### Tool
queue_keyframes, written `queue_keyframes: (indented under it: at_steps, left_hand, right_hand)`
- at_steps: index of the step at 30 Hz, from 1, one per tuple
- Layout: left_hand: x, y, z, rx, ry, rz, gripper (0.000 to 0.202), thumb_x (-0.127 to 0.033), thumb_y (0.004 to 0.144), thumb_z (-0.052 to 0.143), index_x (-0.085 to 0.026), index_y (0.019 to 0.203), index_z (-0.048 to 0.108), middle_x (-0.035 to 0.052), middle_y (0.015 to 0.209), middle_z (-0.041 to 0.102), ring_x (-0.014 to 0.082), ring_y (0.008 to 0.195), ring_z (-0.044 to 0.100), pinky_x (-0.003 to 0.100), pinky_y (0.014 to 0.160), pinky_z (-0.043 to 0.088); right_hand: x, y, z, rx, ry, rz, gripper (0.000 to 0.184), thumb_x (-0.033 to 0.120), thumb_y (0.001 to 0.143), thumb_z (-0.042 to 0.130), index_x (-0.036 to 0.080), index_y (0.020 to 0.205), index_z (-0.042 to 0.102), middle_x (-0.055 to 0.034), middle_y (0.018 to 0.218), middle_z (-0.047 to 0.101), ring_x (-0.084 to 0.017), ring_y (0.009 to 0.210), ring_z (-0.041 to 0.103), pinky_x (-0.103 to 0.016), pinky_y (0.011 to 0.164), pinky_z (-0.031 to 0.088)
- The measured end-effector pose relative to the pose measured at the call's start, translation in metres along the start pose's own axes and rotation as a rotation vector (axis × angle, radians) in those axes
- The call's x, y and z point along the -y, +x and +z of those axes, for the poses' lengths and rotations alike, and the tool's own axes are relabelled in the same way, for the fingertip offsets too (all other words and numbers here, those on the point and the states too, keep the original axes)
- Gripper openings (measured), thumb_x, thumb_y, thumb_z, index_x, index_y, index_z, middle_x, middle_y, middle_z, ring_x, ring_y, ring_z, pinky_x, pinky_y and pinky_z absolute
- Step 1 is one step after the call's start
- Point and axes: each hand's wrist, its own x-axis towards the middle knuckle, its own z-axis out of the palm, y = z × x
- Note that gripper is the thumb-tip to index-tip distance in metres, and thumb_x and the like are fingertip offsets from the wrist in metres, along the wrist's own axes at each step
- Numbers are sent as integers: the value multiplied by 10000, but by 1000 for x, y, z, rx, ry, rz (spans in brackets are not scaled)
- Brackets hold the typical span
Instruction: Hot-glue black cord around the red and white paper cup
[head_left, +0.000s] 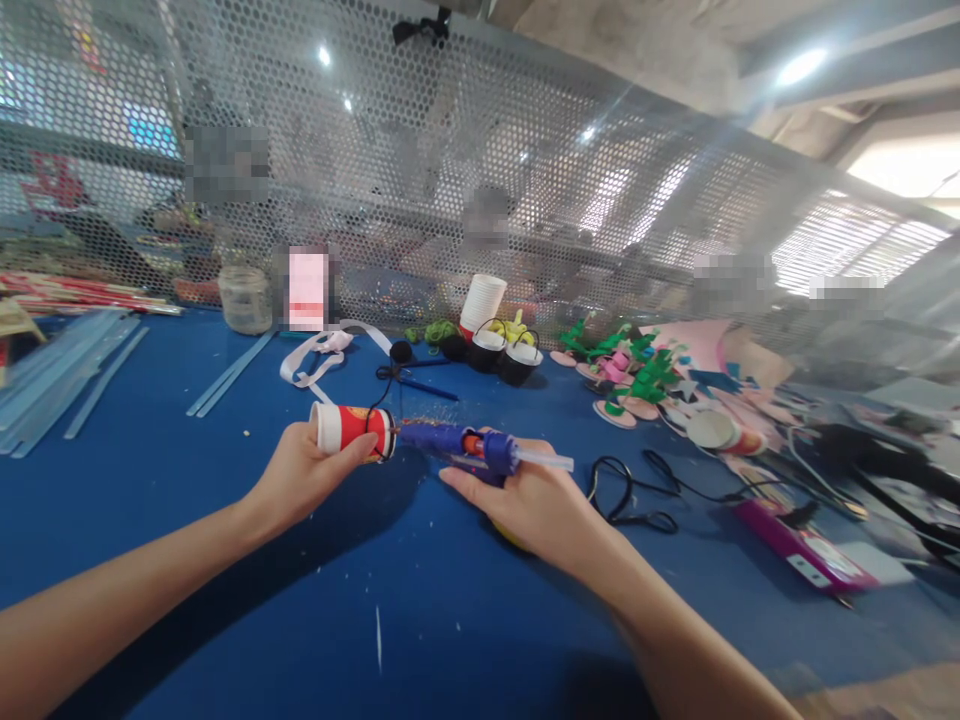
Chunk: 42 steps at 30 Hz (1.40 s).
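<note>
- Left hand (300, 475): fingers clamped round one red paper cup (351, 430), held sideways over the blue table (225, 600), probably so its end faced the nozzle.
- Right hand (525, 500): fingers closed on one glue gun (457, 445), tip touching the cup's end.
- Two black cups (487, 352) stood well beyond, beside one white cup stack (482, 300).

Bright wide-angle view, flared and soft at the edges.
Daylight from the window (907, 165) at upper right and a ceiling lamp (799, 68) streak glare across the perforated screen (525, 180). The left hand (300, 475) casts a soft dark shadow on the blue table (450, 620). Lines bow near the edges; the lower right corner smears.
</note>
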Motion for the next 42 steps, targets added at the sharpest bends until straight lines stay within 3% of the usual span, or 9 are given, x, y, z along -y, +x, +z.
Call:
queue_keyframes:
  at_steps: [4, 16, 21, 28, 35, 42]
  left_hand:
    - [0, -1, 1, 4, 17, 31, 221, -339, 605, 612, -167, 476, 563, -59, 397, 376, 68, 392, 289, 189, 358, 247]
    - [0, -3, 0, 34, 44, 71, 191, -310, 604, 606, -174, 473, 576, -48, 420, 381, 85, 418, 306, 203, 391, 251]
    - [0, -3, -1, 13, 28, 46, 241, -330, 597, 609, -180, 427, 528, -60, 396, 354, 75, 390, 269, 208, 377, 238]
    - [-1, -4, 0, 56, 90, 150, 212, -298, 638, 579, -184, 463, 538, -55, 412, 375, 81, 398, 304, 205, 390, 273]
    - [-1, -4, -2, 60, 171, 238, 288, -279, 640, 587, -202, 385, 476, -50, 384, 376, 91, 394, 327, 220, 423, 304]
    - [-1, -2, -1, 63, 104, 170, 231, -298, 640, 573, -180, 450, 516, -61, 393, 351, 76, 384, 290, 204, 377, 268]
  right_hand:
    - [0, 1, 0, -7, -3, 1, 146, 309, 727, 555, 168, 699, 583, 11, 608, 599, -120, 533, 515, -227, 531, 427]
    - [-2, 3, 0, 7, -26, 1, 169, 314, 736, 542, 166, 780, 611, -10, 687, 638, -145, 610, 567, -242, 579, 444]
    - [-1, 0, -2, 31, -48, -13, 164, 322, 739, 531, 172, 729, 596, -1, 640, 620, -133, 560, 546, -232, 530, 432]
    - [-1, 2, -2, 10, -55, -8, 161, 305, 734, 543, 155, 728, 601, -7, 642, 627, -134, 566, 552, -230, 551, 439]
    - [-3, 1, -5, 55, -27, 31, 200, 328, 750, 519, 160, 805, 614, -8, 690, 644, -147, 614, 572, -241, 563, 448]
    - [-3, 0, -4, 35, -41, 23, 188, 339, 745, 527, 171, 768, 607, 5, 660, 632, -137, 585, 557, -228, 533, 438]
